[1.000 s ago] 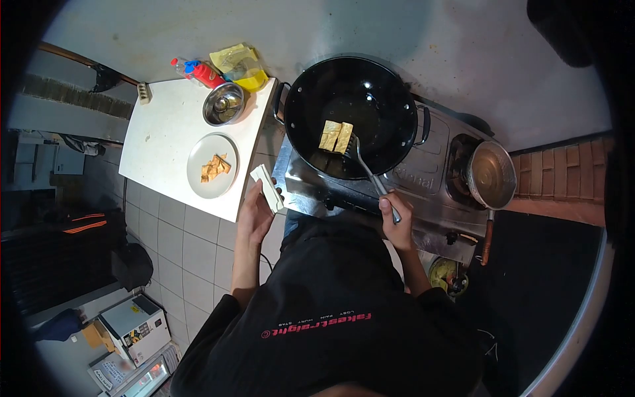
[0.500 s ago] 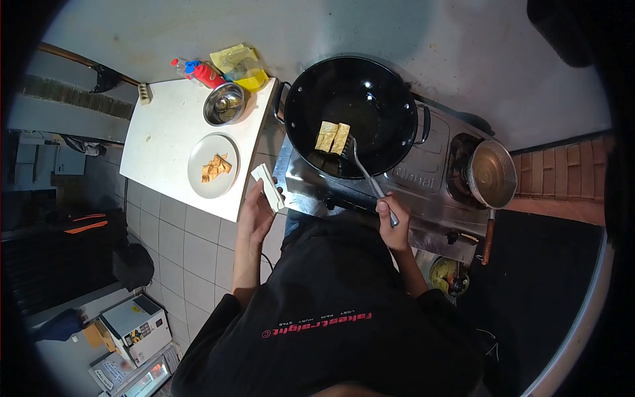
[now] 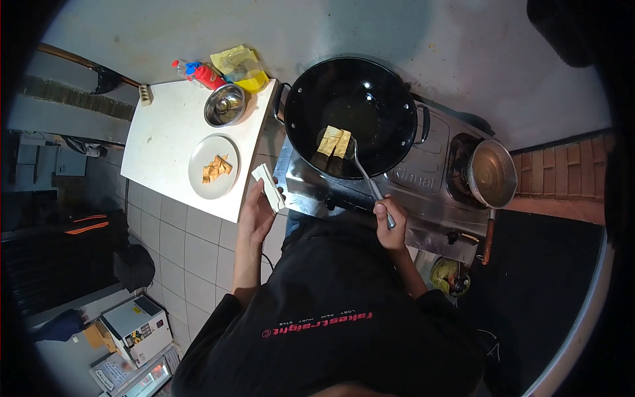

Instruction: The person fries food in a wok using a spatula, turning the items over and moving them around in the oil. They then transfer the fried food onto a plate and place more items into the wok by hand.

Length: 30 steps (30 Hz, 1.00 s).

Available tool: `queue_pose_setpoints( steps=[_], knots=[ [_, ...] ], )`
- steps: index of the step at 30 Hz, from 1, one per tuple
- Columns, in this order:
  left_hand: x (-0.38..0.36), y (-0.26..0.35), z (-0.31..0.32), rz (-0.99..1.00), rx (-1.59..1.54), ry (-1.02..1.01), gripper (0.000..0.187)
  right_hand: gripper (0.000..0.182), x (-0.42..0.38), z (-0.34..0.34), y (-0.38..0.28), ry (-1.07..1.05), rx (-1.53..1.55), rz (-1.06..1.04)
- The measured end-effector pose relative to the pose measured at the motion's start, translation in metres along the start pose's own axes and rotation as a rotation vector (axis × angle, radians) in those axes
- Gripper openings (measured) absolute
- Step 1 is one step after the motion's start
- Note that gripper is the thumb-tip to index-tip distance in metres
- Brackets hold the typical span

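Note:
My right hand (image 3: 393, 223) is closed around the handle of a metal spatula (image 3: 368, 177), which reaches over the near rim of a black wok (image 3: 390, 109). The head of the spatula is mostly hidden beside two golden, flat rectangular food pieces (image 3: 334, 141). These lie side by side in the near part of the wok, with dark reflections below them. A thin layer of oil shows at the wok's bottom. Left of the stove, my left hand (image 3: 254, 215) grips a white oblong object (image 3: 268, 188); its kind is unclear.
The wok stands on a steel gas stove (image 3: 423, 159); a saucepan (image 3: 493, 173) with a wooden handle sits at its right. On the white table (image 3: 155, 145) are a plate (image 3: 197, 178) of browned pieces, a steel bowl (image 3: 215, 116), a red bottle (image 3: 210, 77) and a yellow packet (image 3: 254, 79).
The two food pieces have shifted slightly right and tilted in the wok. The spatula and my right hand have moved a little. My left hand stays in place.

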<state>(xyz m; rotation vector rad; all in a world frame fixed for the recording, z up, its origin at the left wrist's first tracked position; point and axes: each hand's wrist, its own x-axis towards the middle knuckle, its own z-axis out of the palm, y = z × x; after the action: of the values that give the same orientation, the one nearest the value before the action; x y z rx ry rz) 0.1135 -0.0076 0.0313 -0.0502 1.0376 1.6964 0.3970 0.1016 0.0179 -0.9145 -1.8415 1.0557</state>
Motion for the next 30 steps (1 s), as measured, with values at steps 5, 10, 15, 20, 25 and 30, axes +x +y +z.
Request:
queue_pose_setpoints(
  steps=[5, 10, 15, 20, 25, 30],
  knots=[
    [0.0013, 0.0, -0.0016, -0.011, -0.013, 0.012, 0.029, 0.015, 0.0013, -0.0024, 0.0024, -0.016, -0.001, 0.02],
    [0.0018, 0.0001, 0.0013, 0.006, 0.019, -0.014, 0.031, 0.017, -0.0012, -0.001, 0.004, 0.043, 0.002, -0.011],
    [0.0005, 0.0003, 0.0045, -0.002, 0.018, -0.014, 0.03, 0.02, 0.0004, -0.0013, 0.0048, 0.03, 0.028, 0.015],
    [0.0014, -0.0005, 0.0014, -0.004, 0.009, -0.003, 0.029, 0.022, 0.0012, -0.0034, 0.0027, 0.026, 0.04, 0.027],
    [0.0001, -0.001, 0.0025, -0.003, 0.026, 0.004, 0.03, 0.024, -0.0021, -0.0041, 0.0062, 0.039, 0.091, 0.091],
    [0.0, -0.0017, 0.0025, -0.006, 0.022, -0.012, 0.03, 0.023, 0.0012, -0.001, 0.0031, 0.026, 0.087, 0.028]
  ],
)
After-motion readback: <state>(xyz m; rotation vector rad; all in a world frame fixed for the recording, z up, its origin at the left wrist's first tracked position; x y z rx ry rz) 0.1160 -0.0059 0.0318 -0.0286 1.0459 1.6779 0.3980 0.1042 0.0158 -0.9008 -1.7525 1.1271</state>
